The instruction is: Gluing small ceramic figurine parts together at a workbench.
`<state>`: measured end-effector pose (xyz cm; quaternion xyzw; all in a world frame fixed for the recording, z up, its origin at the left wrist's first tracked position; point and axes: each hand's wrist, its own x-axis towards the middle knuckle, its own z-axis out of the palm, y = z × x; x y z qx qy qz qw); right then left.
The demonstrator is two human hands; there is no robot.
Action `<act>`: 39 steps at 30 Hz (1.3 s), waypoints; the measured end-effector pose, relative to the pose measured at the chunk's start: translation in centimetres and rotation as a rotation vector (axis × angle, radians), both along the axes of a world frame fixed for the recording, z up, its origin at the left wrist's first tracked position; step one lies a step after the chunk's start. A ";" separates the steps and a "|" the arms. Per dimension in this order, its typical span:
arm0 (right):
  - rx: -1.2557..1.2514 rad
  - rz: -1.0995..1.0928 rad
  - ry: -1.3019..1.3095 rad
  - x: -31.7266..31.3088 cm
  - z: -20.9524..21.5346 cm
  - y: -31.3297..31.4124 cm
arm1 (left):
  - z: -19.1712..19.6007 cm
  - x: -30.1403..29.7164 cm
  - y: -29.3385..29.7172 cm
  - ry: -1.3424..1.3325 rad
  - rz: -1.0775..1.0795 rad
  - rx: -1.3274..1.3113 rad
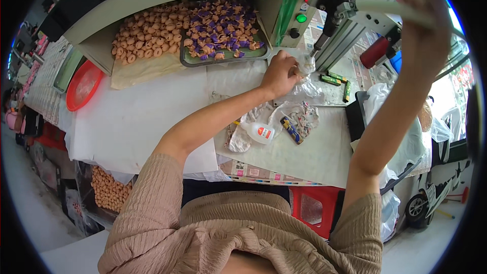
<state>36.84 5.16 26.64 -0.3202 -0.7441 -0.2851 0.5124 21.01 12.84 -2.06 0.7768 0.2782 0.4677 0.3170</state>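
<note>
Nearest me, well this side of the press (328,26), there's a bit of red stool (332,203) showing below the table edge. On the table between that and the press I've got a white bottle (259,132), a crumpled rag (239,138) and a small dark blue packet (291,130) lying on some patterned cloth (307,116).

My left hand (280,75) is at the foot of the press, fingers curled, tips right by a clear piece (307,64) under the tip of the press. Honestly can't tell if they're pinching it. A few green tubes (331,79) lie just right of that foot. My right hand (422,9) is up right of the press, a bit blurry, wrapped round its white lever (385,11).

Farther back, left of the press: a tray (228,61) of purple and peach bits, with loose peach pieces (147,30) heaped beside it.
</note>
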 end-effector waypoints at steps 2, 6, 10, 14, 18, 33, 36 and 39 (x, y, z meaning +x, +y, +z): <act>-0.411 0.692 0.152 -2.2 -1.5 -5.0 | 0.1 -0.6 -0.1 0.004 0.004 0.000; -0.140 0.229 0.110 -2.4 -10.3 -6.6 | -0.2 -2.9 -0.5 -0.017 -0.040 -0.063; 0.015 0.137 0.566 -5.1 -14.6 -8.2 | 2.1 -7.3 -0.2 0.063 0.060 0.118; -0.485 0.047 0.442 -5.5 -18.8 -11.7 | 3.3 -14.7 2.7 0.305 0.482 0.381; -0.756 0.021 0.506 -8.3 -21.2 -13.5 | 4.0 -19.9 4.9 0.473 0.687 0.369; -0.926 -0.012 0.587 -10.0 -22.9 -15.6 | 0.6 -31.1 9.6 0.753 0.945 0.430; -0.937 0.006 0.577 -10.5 -22.8 -15.5 | 0.7 -31.0 9.1 0.759 0.928 0.484; -0.943 0.019 0.565 -10.8 -22.8 -15.7 | 1.2 -31.2 8.8 0.746 0.923 0.497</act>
